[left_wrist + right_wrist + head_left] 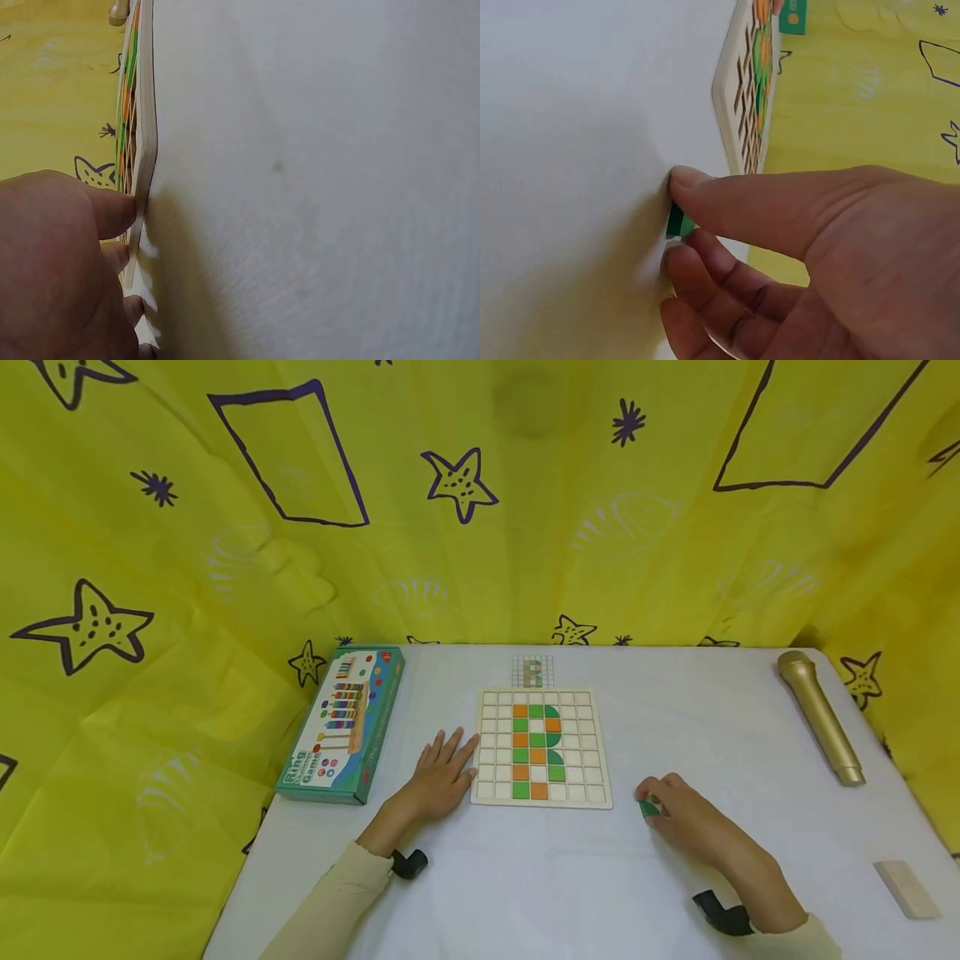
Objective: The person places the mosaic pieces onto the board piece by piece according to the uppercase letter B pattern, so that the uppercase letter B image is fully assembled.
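A wooden grid board (585,777) lies mid-table, with orange and green tiles set in it in the shape of an R. My left hand (438,783) rests at the board's left side, fingers straight; in the left wrist view its thumb (112,212) touches the board's edge (148,112). To the right of the board, my right hand (682,814) pinches a small dark green tile (648,808) between thumb and fingers, low at the tabletop. The right wrist view shows that green tile (679,222) partly covered by the thumb and fingertips.
Behind the board lies a small pattern card (533,672) printed with the same R. A ring game box (341,727) is at the left, a gold microphone (821,718) at the right. A pale wooden block (906,889) lies near the right edge. Yellow curtain (525,568) surrounds the table.
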Action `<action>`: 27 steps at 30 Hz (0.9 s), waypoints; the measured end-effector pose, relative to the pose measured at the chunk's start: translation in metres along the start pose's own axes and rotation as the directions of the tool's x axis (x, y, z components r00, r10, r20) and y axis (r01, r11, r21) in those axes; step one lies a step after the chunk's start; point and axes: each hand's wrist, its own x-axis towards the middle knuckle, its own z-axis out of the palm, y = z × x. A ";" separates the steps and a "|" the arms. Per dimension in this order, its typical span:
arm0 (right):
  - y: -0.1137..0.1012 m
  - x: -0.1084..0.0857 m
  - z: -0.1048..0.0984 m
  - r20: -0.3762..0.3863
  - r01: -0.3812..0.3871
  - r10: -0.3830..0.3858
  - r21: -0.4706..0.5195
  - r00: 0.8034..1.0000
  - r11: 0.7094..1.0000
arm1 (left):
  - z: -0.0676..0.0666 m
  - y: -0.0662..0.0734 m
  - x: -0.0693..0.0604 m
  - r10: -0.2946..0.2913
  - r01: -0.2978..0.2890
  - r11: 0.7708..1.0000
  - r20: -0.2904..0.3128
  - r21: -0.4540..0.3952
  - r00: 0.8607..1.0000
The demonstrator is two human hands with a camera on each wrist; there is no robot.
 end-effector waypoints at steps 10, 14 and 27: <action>0.007 0.001 0.001 -0.051 -0.104 0.101 -0.066 0.994 0.992 | -0.003 0.002 -0.002 0.005 -0.005 1.000 -0.004 -0.024 1.000; 0.007 -0.001 0.003 -0.052 -0.044 0.040 -0.070 0.998 0.997 | -0.002 0.002 -0.001 0.001 -0.001 1.000 -0.001 -0.009 1.000; 0.008 -0.010 0.009 -0.076 -0.032 0.031 -0.009 0.997 0.999 | -0.004 0.003 -0.003 0.004 -0.004 1.000 0.008 -0.013 1.000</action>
